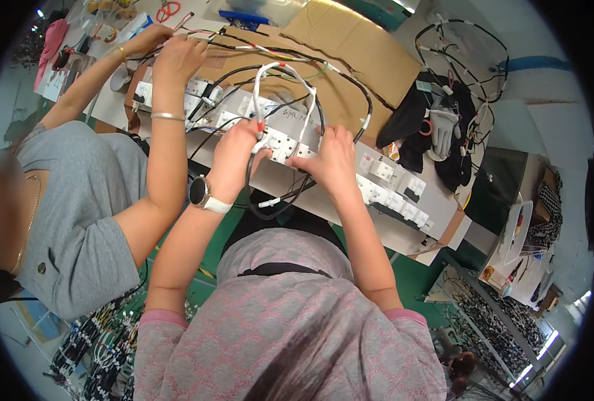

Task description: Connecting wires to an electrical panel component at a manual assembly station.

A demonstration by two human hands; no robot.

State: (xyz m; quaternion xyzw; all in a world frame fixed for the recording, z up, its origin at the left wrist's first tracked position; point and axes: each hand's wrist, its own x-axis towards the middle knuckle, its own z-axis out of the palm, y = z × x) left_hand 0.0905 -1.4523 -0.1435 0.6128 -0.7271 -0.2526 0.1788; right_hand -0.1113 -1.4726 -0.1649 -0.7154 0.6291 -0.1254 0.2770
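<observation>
Left hand pinches white-wrapped cable; curved right hand meets white plastic connector blocks, hold unclear. Probably mid-fitting, next calling for careful alignment.

Wiring workshop: connector blocks on a bench, bundled wires.
</observation>
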